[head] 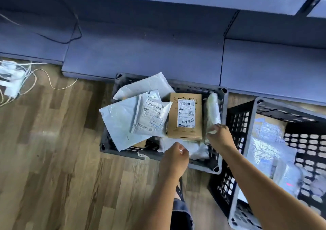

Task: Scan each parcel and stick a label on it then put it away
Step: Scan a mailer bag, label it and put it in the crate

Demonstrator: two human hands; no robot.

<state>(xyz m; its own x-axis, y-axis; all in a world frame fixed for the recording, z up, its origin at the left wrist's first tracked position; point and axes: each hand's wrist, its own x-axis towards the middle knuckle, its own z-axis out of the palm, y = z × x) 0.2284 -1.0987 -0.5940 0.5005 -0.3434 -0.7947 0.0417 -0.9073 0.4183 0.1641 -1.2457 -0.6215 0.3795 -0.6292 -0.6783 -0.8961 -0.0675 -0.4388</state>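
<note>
While the right hand [218,136] grips a parcel [213,112], the left hand [174,159] seemingly pinches a white scrap [180,151].

Two black crates: middle crate [222,109] and right crate [236,124]. In the middle one, three grey mailers [120,122], one labelled cardboard box [172,120], one pale wrapped parcel [213,109]. Two hands: left hand [173,159], right hand [219,136].

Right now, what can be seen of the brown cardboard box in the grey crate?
The cardboard box is a flat brown carton lying face-up in the grey crate, atop other parcels. A white shipping label with barcode, QR code and handwritten marks covers its middle. A white mailer overlaps its left edge.
</note>
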